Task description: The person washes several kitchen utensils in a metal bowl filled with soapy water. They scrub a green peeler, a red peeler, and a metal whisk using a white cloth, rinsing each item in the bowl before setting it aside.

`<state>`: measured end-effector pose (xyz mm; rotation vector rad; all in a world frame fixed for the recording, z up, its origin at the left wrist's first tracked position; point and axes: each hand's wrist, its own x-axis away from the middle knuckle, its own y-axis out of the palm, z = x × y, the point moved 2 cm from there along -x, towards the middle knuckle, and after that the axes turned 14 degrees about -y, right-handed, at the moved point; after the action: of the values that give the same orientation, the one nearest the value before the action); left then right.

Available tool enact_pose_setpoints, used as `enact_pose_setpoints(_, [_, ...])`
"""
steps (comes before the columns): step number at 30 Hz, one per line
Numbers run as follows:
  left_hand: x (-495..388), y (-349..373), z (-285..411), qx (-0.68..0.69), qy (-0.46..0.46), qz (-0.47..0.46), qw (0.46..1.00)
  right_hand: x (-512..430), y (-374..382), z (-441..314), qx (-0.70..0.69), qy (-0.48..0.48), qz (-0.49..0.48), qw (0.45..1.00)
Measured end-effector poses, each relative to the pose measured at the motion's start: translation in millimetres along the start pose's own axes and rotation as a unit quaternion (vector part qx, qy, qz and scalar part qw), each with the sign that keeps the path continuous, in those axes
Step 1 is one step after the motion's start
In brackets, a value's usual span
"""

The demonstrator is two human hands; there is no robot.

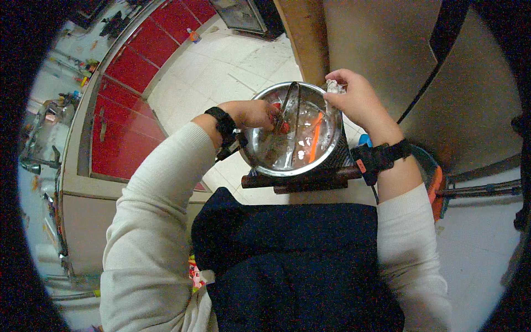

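A round stainless steel basin with shallow, sudsy water is in front of me. My left hand reaches over its left side, fingers closed around a red object that they partly hide. Beside those fingers, a long, narrow dark metal utensil leans up to the far rim; whether it joins the red part cannot be told. An orange strip-like item lies in the water on the right. At the upper right rim, my right hand pinches a crumpled whitish wad, cloth or paper.
Under the basin are dark brown bars of a stand. A large grey panel rises close on the right. Red cabinets and a cluttered counter run along the left. A small bottle stands on the tiled floor.
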<state>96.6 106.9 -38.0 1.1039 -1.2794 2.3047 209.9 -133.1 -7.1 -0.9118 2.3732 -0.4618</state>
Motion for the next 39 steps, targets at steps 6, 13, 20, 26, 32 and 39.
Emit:
enact_pose_setpoints(6, [32, 11, -18, -0.064, -0.022, 0.186, 0.98, 4, 1, -10, -0.003, -0.016, 0.005, 1.0])
enact_pose_setpoints(13, [64, 31, -24, -0.012, 0.056, 0.305, 0.951, 9, 11, -18, 0.002, -0.01, -0.013, 1.0])
enact_pose_setpoints(20, [82, 37, -22, 0.089, 0.104, 0.407, 0.903, 19, 38, -23, 0.008, 0.008, -0.024, 1.0])
enact_pose_setpoints(26, [90, 52, -14, 0.462, 0.193, 0.296, 0.813, 25, 71, -18, -0.083, 0.006, -0.046, 0.995])
enact_pose_setpoints(32, [76, 76, -21, 0.548, 0.182, 0.284, 0.765, 32, 85, -10, -0.093, -0.021, -0.047, 0.994])
enact_pose_setpoints(39, [55, 68, -22, 0.461, 0.149, 0.379, 0.788, 42, 89, -36, 0.021, -0.163, -0.029, 0.986])
